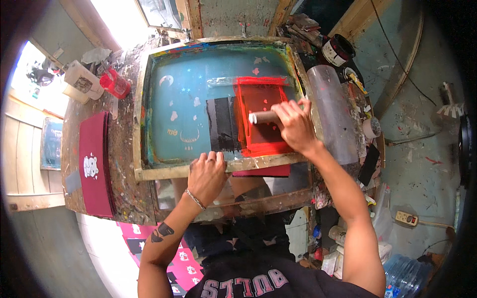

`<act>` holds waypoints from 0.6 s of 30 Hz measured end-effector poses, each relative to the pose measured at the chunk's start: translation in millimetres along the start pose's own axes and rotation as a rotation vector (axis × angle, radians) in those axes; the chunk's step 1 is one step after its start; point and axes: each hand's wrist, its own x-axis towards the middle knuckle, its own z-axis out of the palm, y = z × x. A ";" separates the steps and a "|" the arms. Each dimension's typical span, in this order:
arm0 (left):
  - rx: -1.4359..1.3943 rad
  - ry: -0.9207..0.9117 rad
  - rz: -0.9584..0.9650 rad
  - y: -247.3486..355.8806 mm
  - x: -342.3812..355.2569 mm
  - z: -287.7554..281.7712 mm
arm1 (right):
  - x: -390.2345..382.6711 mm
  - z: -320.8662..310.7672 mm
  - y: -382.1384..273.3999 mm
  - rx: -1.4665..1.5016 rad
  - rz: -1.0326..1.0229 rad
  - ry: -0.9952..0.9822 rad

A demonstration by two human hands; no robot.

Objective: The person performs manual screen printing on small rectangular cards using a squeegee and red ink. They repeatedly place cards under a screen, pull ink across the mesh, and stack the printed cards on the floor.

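Observation:
A wooden-framed printing screen with teal mesh lies flat on a paint-stained workbench. Red ink covers a patch of the mesh at its right, beside a black taped strip. My right hand is closed around the wooden handle of a squeegee that rests on the red ink. My left hand presses flat on the frame's near edge, fingers spread. A dark red fabric piece shows under the frame's near edge.
A stack of dark red fabric with a white print lies on the bench at left. A red cup and cartons stand at back left. An ink pot and a clear plastic roll sit right.

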 end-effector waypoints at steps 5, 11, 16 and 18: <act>0.022 0.041 0.035 -0.9 -0.7 -1.6 | 77.8 20.5 51.8 0.048 0.005 -0.105; -0.002 0.025 0.025 -0.1 1.5 -1.2 | 108.9 39.8 78.9 0.069 0.056 -0.026; -0.012 0.043 0.029 -0.8 -0.1 -1.5 | 90.6 35.3 58.6 0.037 0.031 -0.040; -0.004 0.043 0.025 -2.4 -2.3 -0.3 | 75.2 17.4 40.4 0.034 0.032 -0.143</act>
